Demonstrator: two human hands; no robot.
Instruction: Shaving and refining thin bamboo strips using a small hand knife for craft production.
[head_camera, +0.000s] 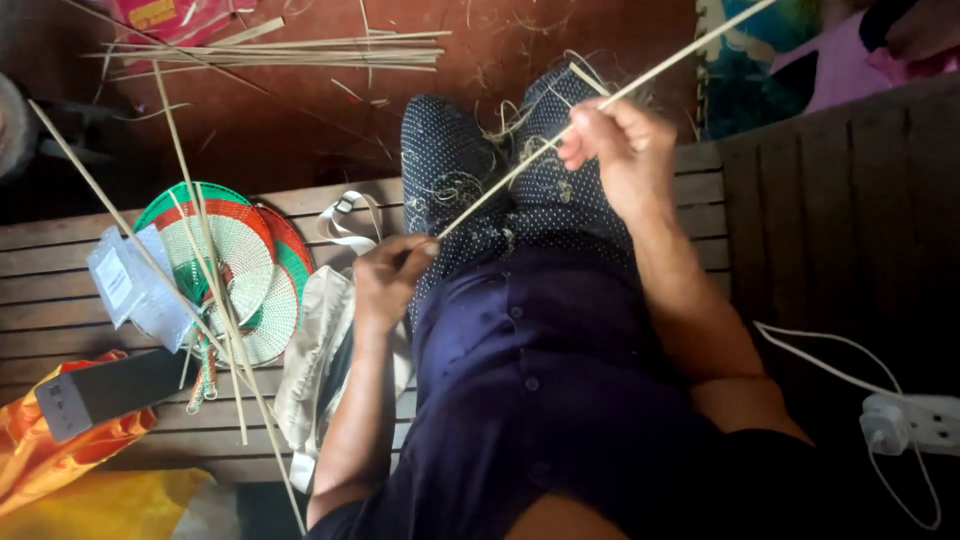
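Head view showed the left hand (388, 280) pinching the near end of a long thin stick (560, 138) while the right hand (620, 150) gripped it farther along, woven fans (240, 265) lying left on the bench (60, 300).

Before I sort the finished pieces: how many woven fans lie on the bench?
2 that I can make out: a green-rimmed woven fan on top, and a red-rimmed woven fan overlapped beneath its right side, both beside the left hand. More may be hidden under them.

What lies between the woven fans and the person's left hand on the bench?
In the head view, a cream cloth bag with its strap lies between the woven fans and the left hand, on the slatted wooden bench.
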